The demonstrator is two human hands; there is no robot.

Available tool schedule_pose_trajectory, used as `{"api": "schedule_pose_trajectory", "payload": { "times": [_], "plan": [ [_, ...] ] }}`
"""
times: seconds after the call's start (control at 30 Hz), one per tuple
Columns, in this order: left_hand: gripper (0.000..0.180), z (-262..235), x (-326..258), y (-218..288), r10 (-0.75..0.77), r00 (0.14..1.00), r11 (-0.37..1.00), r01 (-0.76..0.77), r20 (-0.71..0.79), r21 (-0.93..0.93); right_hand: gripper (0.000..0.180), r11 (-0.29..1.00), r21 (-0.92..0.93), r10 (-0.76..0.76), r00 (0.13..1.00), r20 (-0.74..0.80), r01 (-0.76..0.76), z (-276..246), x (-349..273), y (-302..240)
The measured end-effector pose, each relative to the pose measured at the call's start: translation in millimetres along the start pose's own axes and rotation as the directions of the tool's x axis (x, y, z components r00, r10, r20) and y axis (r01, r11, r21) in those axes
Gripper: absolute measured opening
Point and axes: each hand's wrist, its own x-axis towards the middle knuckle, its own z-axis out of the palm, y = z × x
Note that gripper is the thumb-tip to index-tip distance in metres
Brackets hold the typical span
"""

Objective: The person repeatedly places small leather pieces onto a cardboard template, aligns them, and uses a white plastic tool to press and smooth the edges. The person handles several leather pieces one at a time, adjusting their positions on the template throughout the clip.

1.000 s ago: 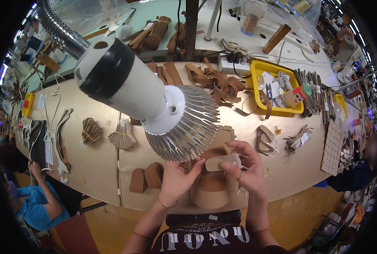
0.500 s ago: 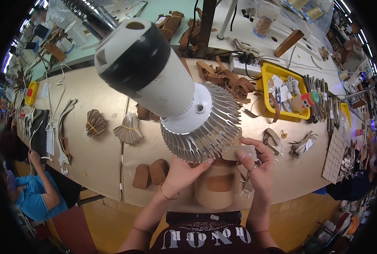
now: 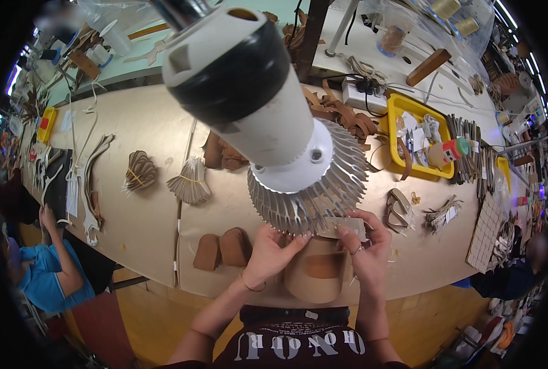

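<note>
In my right hand (image 3: 371,249) a flat beige leather-like piece (image 3: 351,229) is pinched between thumb and fingers. My left hand (image 3: 272,253) is closed close by, its thumb pointing at the piece's left end. The hanging lamp-like fixture (image 3: 243,92), white and black with a ring of metal fins, hides most of the left fingers and whatever they grip. Below both hands stands a tan rounded block (image 3: 314,286) with a brown patch on its front. Two brown padded blocks (image 3: 223,248) rest on the table left of my left hand.
Bundled strips (image 3: 189,181) lie on the tan table (image 3: 132,227). A yellow tray (image 3: 418,169) at the right holds scissors, scraps and a bottle (image 3: 449,151). Brown straps (image 3: 348,117) are heaped behind the fixture. At the far left sits another person in a blue top (image 3: 55,270).
The fixture appears farther right and lower in view. My right hand has shifted slightly left and down with the beige piece, now closer to my left hand.
</note>
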Motion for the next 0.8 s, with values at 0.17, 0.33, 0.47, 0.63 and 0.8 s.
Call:
{"api": "schedule_pose_trajectory", "payload": {
  "times": [0.17,0.33,0.47,0.63,0.8],
  "plan": [
    [0.018,1.9,-0.6,-5.2,0.058,0.998,0.998,-0.059,-0.030,-0.009,0.026,0.998,-0.041,-0.053,0.999,-0.011,0.053,7.4,-0.8,-1.5],
    [0.020,2.7,-1.3,-7.4,0.088,0.995,0.996,-0.089,-0.048,-0.013,0.026,0.991,-0.103,-0.086,0.996,-0.008,0.085,9.1,-0.5,-3.3],
    [0.022,-0.4,-1.1,-7.6,0.067,0.998,0.998,-0.066,-0.015,0.017,0.026,0.989,-0.106,-0.108,0.994,-0.022,0.105,10.6,-2.3,-2.6],
    [0.022,-2.1,-1.7,-9.7,0.061,0.998,0.998,-0.062,0.004,0.004,0.025,0.986,-0.109,-0.134,0.990,-0.045,0.128,12.6,-2.3,2.0],
    [0.023,-2.0,-0.3,-10.8,0.046,0.999,0.999,-0.046,0.005,-0.004,0.025,0.986,-0.119,-0.116,0.993,0.000,0.115,7.7,0.2,3.4]
  ]
}}
